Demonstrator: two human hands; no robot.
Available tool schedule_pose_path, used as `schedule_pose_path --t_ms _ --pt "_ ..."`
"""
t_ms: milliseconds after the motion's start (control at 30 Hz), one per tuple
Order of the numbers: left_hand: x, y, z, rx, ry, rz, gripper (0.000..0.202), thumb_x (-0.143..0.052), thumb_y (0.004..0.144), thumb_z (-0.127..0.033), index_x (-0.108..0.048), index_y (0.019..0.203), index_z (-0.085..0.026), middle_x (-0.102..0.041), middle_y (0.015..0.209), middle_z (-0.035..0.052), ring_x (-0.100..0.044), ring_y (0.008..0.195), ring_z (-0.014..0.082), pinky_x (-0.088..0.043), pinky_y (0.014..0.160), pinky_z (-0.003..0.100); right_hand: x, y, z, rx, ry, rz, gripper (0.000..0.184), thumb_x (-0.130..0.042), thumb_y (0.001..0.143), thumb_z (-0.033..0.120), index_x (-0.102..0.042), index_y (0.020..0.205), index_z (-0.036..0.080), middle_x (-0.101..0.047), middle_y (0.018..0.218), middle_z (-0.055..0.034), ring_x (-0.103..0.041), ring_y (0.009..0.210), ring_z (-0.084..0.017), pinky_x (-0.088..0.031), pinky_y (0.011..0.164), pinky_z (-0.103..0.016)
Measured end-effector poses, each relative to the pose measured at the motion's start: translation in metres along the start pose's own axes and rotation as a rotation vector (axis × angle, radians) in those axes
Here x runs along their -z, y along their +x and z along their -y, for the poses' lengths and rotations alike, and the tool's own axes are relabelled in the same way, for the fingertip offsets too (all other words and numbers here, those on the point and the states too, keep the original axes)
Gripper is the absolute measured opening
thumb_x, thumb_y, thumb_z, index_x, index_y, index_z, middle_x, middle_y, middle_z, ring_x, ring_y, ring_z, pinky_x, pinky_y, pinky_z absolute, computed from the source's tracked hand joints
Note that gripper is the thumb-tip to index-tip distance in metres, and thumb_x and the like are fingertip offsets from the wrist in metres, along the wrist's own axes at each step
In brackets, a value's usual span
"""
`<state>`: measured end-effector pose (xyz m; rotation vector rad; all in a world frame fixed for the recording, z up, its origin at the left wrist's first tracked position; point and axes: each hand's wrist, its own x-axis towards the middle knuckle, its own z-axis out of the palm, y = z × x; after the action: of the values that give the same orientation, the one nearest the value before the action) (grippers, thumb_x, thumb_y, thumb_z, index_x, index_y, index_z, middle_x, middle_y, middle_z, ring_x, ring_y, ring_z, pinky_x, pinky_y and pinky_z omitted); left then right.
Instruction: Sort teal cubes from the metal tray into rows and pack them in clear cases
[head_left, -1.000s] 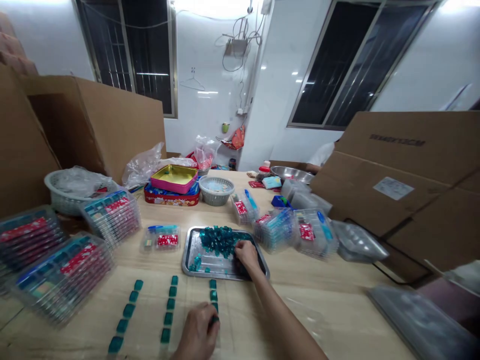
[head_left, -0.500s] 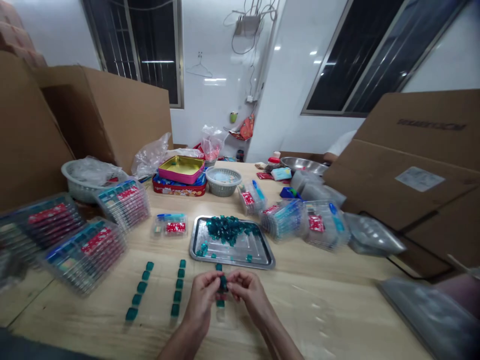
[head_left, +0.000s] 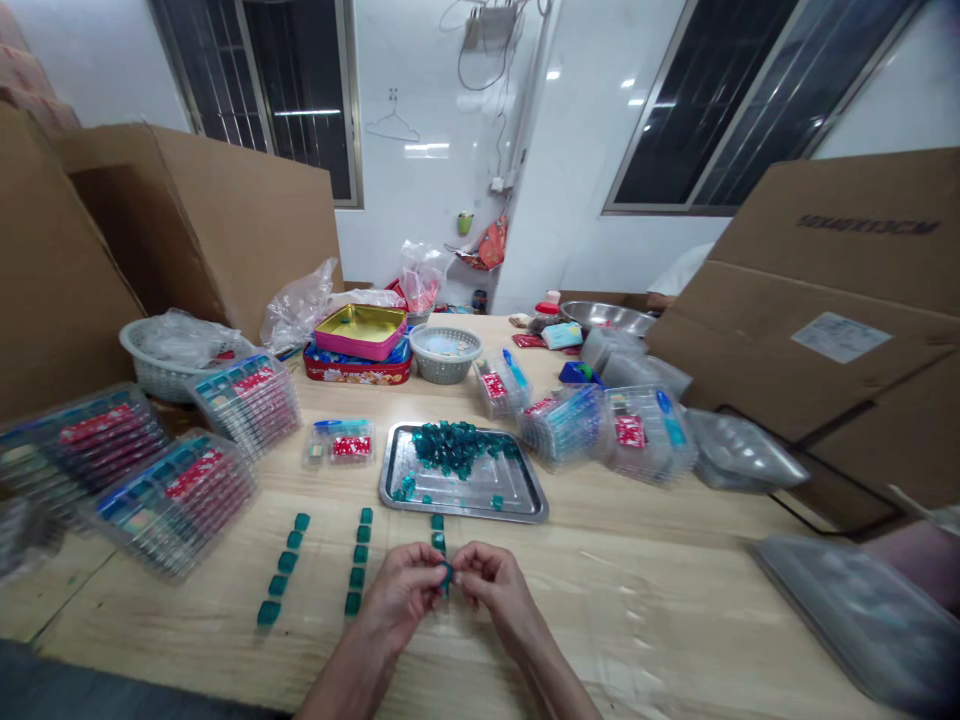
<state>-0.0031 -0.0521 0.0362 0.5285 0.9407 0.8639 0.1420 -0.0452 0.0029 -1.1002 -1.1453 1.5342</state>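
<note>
Teal translucent piece (head_left: 446, 577) pinched between both hands (head_left: 403, 597).

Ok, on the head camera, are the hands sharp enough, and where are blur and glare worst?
Head view: the left hand and right hand look fairly sharp, but the small teal piece shows little detail; the clear plastic tray at lower right is clearly blurred; the steel tray shows bright reflections; the wide lens makes the right window lean.
</note>
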Motion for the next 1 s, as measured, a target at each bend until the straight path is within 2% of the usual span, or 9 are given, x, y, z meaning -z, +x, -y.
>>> schedule_pose_path --t_ms 100,133,333,433,533,667,800,1000 --pt "0.001 0.002 0.003 -0.086 0.259 -0.153 0.031 -0.07 0.05 -0.025 -0.05 0.07 -0.012 -0.047 0.05 -0.0069 -0.039 0.041 -0.0007 -0.028 0.039 0.011 0.002 -0.002 -0.008 -0.013 -0.138 -0.005 0.015 -0.061 0.057 0.024 -0.056 0.065 0.012 -0.046 0.047 0.0043 -0.037 0.039 -0.006 -0.029 0.041 -0.019" --pt "0.002 0.003 0.005 -0.11 0.325 -0.172 0.027 -0.067 0.052 -0.024 -0.05 0.069 -0.012 -0.045 0.048 -0.0074 -0.038 0.04 -0.0008 -0.028 0.038 0.011 0.003 -0.003 -0.01 -0.003 -0.197 -0.011 0.013 -0.058 0.058 0.023 -0.056 0.065 0.012 -0.047 0.048 0.0036 -0.038 0.041 -0.007 -0.029 0.042 -0.019" --pt "0.007 0.001 0.012 -0.088 0.498 -0.161 0.016 -0.054 0.053 -0.015 -0.05 0.069 -0.013 -0.045 0.051 -0.007 -0.042 0.044 0.0006 -0.036 0.041 0.012 -0.002 -0.015 -0.013 0.081 -0.54 -0.023 0.013 -0.047 0.063 0.017 -0.058 0.064 0.011 -0.05 0.053 0.0006 -0.042 0.049 -0.009 -0.029 0.046 -0.019" --pt "0.008 -0.005 0.016 -0.089 0.584 -0.132 0.015 -0.052 0.054 -0.013 -0.053 0.069 -0.011 -0.051 0.059 -0.0041 -0.048 0.053 0.0005 -0.039 0.05 0.011 -0.006 -0.028 -0.011 0.095 -0.679 -0.027 0.014 -0.045 0.065 0.016 -0.059 0.064 0.012 -0.052 0.053 0.0 -0.045 0.049 -0.01 -0.03 0.048 -0.02" --pt "0.01 -0.008 0.022 -0.133 0.708 -0.152 0.016 -0.051 0.054 -0.01 -0.057 0.068 -0.01 -0.054 0.067 -0.0025 -0.049 0.06 -0.0016 -0.037 0.056 0.007 -0.009 -0.039 -0.013 0.119 -0.794 -0.057 0.015 -0.043 0.066 0.013 -0.058 0.063 0.014 -0.054 0.054 -0.0007 -0.048 0.052 -0.012 -0.032 0.052 -0.02" --pt "0.01 -0.004 0.029 -0.194 0.766 -0.205 0.012 -0.049 0.058 -0.012 -0.057 0.068 -0.011 -0.054 0.071 -0.0018 -0.049 0.064 -0.0013 -0.036 0.058 0.007 -0.012 -0.042 -0.018 0.141 -0.846 -0.123 0.014 -0.043 0.068 0.013 -0.057 0.065 0.015 -0.055 0.057 -0.0015 -0.049 0.055 -0.012 -0.034 0.054 -0.021" --pt "0.009 -0.005 0.029 -0.243 0.772 -0.247 0.007 -0.051 0.064 -0.017 -0.056 0.065 -0.012 -0.055 0.069 -0.0003 -0.048 0.065 0.0011 -0.034 0.059 0.01 -0.012 -0.039 -0.018 0.119 -0.831 -0.119 0.013 -0.044 0.07 0.015 -0.055 0.064 0.015 -0.054 0.056 -0.0013 -0.049 0.054 -0.013 -0.034 0.054 -0.021" --pt "0.013 -0.015 0.035 -0.449 0.939 -0.219 0.03 -0.043 0.078 -0.032 -0.062 0.062 -0.015 -0.056 0.076 0.0042 -0.047 0.076 0.0042 -0.031 0.072 0.015 -0.012 -0.041 -0.011 0.147 -0.903 -0.069 0.011 -0.043 0.066 0.01 -0.052 0.063 0.016 -0.053 0.056 -0.0007 -0.048 0.055 -0.012 -0.033 0.054 -0.021"
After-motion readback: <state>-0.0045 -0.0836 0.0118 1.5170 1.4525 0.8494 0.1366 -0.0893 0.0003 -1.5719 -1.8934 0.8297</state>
